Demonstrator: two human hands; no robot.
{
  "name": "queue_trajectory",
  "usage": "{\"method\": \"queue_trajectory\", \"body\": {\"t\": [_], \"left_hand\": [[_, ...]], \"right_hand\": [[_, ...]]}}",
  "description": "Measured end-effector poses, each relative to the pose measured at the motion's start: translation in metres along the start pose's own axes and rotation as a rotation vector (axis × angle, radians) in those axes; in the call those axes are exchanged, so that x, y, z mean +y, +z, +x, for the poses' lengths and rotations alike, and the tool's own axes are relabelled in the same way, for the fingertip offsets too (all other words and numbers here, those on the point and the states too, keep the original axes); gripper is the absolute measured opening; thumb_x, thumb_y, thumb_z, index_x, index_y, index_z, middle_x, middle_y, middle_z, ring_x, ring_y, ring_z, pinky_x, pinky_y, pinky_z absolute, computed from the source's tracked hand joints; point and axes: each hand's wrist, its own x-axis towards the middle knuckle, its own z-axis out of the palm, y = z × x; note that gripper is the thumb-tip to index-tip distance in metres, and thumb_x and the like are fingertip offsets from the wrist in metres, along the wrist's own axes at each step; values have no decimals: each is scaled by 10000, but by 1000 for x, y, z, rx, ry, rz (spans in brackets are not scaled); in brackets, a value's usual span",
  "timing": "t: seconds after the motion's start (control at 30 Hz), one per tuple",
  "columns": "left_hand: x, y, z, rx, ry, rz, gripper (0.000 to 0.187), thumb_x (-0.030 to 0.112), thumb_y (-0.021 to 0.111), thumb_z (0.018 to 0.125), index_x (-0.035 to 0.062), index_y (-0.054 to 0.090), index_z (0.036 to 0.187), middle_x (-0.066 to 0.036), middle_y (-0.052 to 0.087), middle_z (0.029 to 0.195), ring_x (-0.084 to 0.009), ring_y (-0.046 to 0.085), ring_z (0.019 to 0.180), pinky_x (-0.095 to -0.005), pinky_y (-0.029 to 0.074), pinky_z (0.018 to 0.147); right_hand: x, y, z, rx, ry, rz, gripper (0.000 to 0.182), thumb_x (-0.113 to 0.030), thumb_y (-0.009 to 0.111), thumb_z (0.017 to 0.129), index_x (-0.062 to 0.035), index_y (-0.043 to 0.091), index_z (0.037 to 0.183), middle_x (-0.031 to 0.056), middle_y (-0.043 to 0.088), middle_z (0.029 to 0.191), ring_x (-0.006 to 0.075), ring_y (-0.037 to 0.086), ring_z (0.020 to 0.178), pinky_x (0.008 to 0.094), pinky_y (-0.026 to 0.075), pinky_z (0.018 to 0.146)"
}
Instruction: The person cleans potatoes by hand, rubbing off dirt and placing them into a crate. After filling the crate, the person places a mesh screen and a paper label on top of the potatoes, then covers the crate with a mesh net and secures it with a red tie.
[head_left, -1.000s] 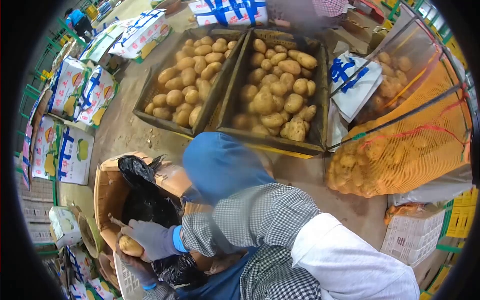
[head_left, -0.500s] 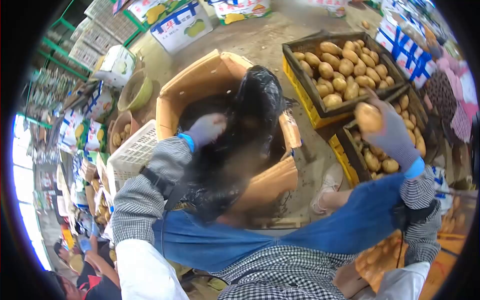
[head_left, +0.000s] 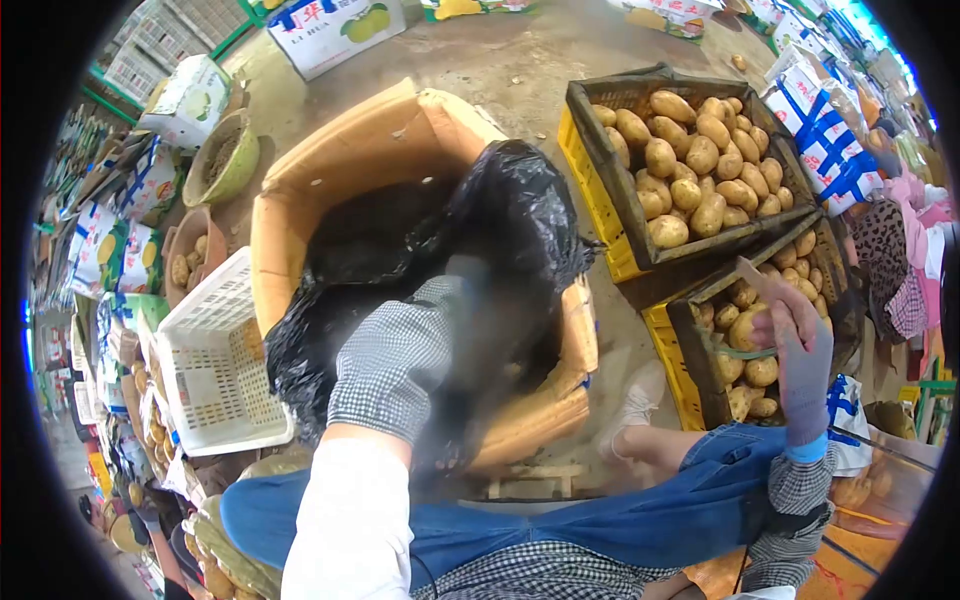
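My left arm reaches into a cardboard box (head_left: 285, 200) lined with a crumpled black plastic bag (head_left: 520, 195). Inside the box, my left hand (head_left: 466, 276) is smeared by motion, so its fingers do not show. My right hand (head_left: 797, 345), in a grey-purple glove with bare fingertips, is over the lower crate (head_left: 690, 370) on the right. Its fingers are apart, one stretched out toward the crate's far rim and others right at a potato (head_left: 745, 332). A thin greenish curved strip (head_left: 745, 353) shows below those fingertips.
An upper crate (head_left: 590, 190) heaped with potatoes stands behind the lower one. Left of the box are a white plastic basket (head_left: 195, 375), a green basin (head_left: 240, 160) and a reddish bucket (head_left: 180, 235) with potatoes. Printed cartons (head_left: 335, 35) line the back.
My left hand has gone from the bag's edge deeper into the box. My right hand has moved down over the lower crate; the potato it held up no longer shows raised. The view has shifted.
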Motion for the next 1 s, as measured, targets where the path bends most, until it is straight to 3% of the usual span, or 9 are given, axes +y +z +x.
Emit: {"method": "queue_trajectory", "body": {"t": [0.13, 0.3, 0.37, 0.43, 0.6, 0.67, 0.77, 0.87, 1.0], "left_hand": [[-9, 2, 32, -164, 61, -175, 347, 230, 595, 876, 56, 633, 1175, -150, 657, 1123, -312, 643, 1035, -387, 518, 916], [-51, 14, -13, -319, 172, -1390, 397, 232, 584, 905, 58, 563, 1261, -131, 624, 1204, -277, 623, 1093, -385, 505, 947], [-32, -48, -92, -222, 167, -1538, 487, 277, 576, 940, 54, 457, 1356, -118, 564, 1314, -261, 567, 1192, -422, 457, 1026], [-7, -113, -182, -438, 304, -1934, 524, 355, 579, 951, 59, 451, 1363, -127, 543, 1338, -267, 536, 1232, -462, 441, 1042], [22, -169, -298, -553, 252, -2272, 426, 362, 568, 966, 57, 544, 1261, -96, 616, 1215, -217, 601, 1093, -385, 481, 979], [34, -173, -327, -543, 212, -2377, 404, 354, 541, 979, 56, 548, 1252, -105, 616, 1214, -223, 591, 1102, -388, 470, 981], [48, -166, -352, -390, 439, -2315, 357, 328, 495, 997, 62, 553, 1229, -111, 619, 1193, -233, 580, 1103, -381, 457, 973], [50, -143, -360, -219, 362, -2205, 526, 427, 508, 969, 128, 444, 1398, -99, 534, 1359, -274, 546, 1218, -502, 442, 1022], [62, -140, -367, -227, 428, -2417, 296, 287, 482, 995, 72, 551, 1185, -72, 616, 1112, -200, 577, 1078, -372, 446, 976]], "right_hand": [[-17, 17, 4, 60, 21, 335, 433, -190, 476, 996, -21, 451, 1394, 84, 662, 994, 132, 634, 768, 253, 530, 712], [-33, 21, 0, -14, 41, 668, 446, -288, 497, 980, -18, 457, 1332, 83, 649, 1008, 163, 636, 830, 295, 532, 714], [-37, 31, -3, -121, 41, 680, 431, -287, 502, 979, -20, 472, 1317, 75, 646, 1003, 163, 636, 824, 297, 532, 710], [-43, 49, -7, -191, 61, 640, 388, -263, 514, 983, -24, 503, 1288, 70, 646, 948, 154, 635, 779, 288, 535, 678], [-59, 119, -41, -385, -70, 568, 319, -139, 518, 991, -22, 529, 1288, 89, 669, 905, 139, 655, 749, 265, 548, 677], [-48, 144, -59, -472, -271, 504, 339, -100, 552, 971, -19, 529, 1299, 100, 680, 923, 144, 666, 771, 260, 553, 715], [-40, 163, -66, -349, -1072, 51, 404, -59, 643, 887, -62, 565, 1283, 87, 677, 870, 171, 660, 723, 265, 531, 656], [-46, 156, -73, -383, -1324, -254, 498, -35, 692, 779, -120, 600, 1261, 71, 663, 825, 218, 637, 674, 305, 494, 596], [-47, 161, -71, -236, -1345, -281, 510, -32, 698, 724, -137, 620, 1218, 62, 655, 812, 230, 618, 651, 339, 468, 581]]}}
